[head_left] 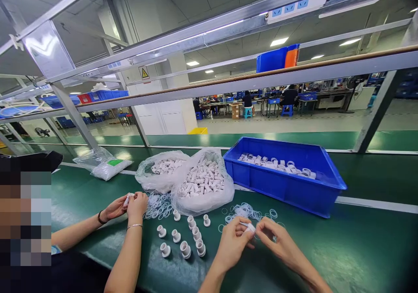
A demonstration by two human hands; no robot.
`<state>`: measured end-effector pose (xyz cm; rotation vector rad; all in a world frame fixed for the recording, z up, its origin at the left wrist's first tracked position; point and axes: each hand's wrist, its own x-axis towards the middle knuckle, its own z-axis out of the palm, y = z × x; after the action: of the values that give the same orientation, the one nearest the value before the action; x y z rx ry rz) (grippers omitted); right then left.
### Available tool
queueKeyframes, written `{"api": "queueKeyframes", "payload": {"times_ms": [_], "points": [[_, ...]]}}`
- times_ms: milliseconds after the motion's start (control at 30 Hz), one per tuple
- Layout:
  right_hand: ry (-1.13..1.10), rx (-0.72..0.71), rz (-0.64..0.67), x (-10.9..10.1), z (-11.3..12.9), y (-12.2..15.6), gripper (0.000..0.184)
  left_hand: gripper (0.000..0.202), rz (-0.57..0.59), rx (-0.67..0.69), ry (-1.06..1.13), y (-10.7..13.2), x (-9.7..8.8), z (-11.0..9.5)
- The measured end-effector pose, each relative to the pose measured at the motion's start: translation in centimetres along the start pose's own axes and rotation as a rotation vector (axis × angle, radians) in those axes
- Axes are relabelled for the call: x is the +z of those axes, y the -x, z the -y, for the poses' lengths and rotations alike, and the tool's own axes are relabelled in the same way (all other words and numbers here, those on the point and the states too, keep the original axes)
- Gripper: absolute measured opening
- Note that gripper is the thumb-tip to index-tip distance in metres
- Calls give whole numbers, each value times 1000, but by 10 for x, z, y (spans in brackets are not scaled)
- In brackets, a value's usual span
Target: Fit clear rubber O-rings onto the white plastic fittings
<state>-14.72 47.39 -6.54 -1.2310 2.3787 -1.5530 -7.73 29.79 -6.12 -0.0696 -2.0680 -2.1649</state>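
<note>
My left hand (232,243) is closed around a small white plastic fitting (250,227), held just above the green table. Close on its right, my right hand (281,241) has thumb and fingertips drawn together by the fitting's end; whatever they pinch is too small to make out. Behind both hands lies a loose pile of thin, clear rings (244,210). Several white flanged fittings (185,250) stand upright on the table to the left of my hands.
A co-worker's hands (136,203) hold a white part at the left. Behind are a plastic bag of white fittings (202,182), another such bag (166,166), a blue bin (281,193) holding white parts, and more rings (159,206). A shelf (228,84) spans above.
</note>
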Motion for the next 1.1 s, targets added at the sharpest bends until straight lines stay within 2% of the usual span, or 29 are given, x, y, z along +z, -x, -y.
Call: {"api": "queueKeyframes", "payload": {"times_ms": [167, 333, 433, 567, 667, 767, 800, 833, 900, 967, 1000, 1033, 1100], "points": [[32, 66, -19, 1, -6, 0, 37, 50, 70, -45, 214, -1, -1, 10], [-219, 87, 89, -2, 8, -1, 34, 48, 164, -49, 347, 3, 0, 8], [-379, 88, 175, -6, 15, 0, 36, 47, 202, -108, 489, 6, 1, 11], [-442, 182, 217, -5, 12, 2, 45, 43, 258, -173, 651, 10, 5, 18], [-407, 245, 205, 1, 5, 1, 50, 42, 364, -166, 650, 17, 9, 15], [-386, 290, 197, 6, -1, 0, 51, 45, 459, -139, 507, 27, 4, -6], [-377, 303, 180, 6, -3, 0, 52, 44, 424, -118, 424, 30, -4, -18], [-365, 317, 150, 5, -5, -1, 52, 42, 343, -84, 316, 34, -15, -30], [-354, 355, 69, 0, -10, -1, 52, 30, 65, 7, -6, 42, -49, -55], [-371, 394, 9, -6, -16, -1, 50, 14, -261, 81, -490, 50, -91, -73], [-384, 409, -7, -8, -18, -1, 50, 12, -385, 87, -735, 53, -113, -78], [-394, 418, -15, -9, -21, -1, 51, 15, -462, 68, -936, 55, -133, -80], [-390, 426, -24, -9, -24, -1, 52, 22, -494, -13, -1167, 53, -163, -75]]}}
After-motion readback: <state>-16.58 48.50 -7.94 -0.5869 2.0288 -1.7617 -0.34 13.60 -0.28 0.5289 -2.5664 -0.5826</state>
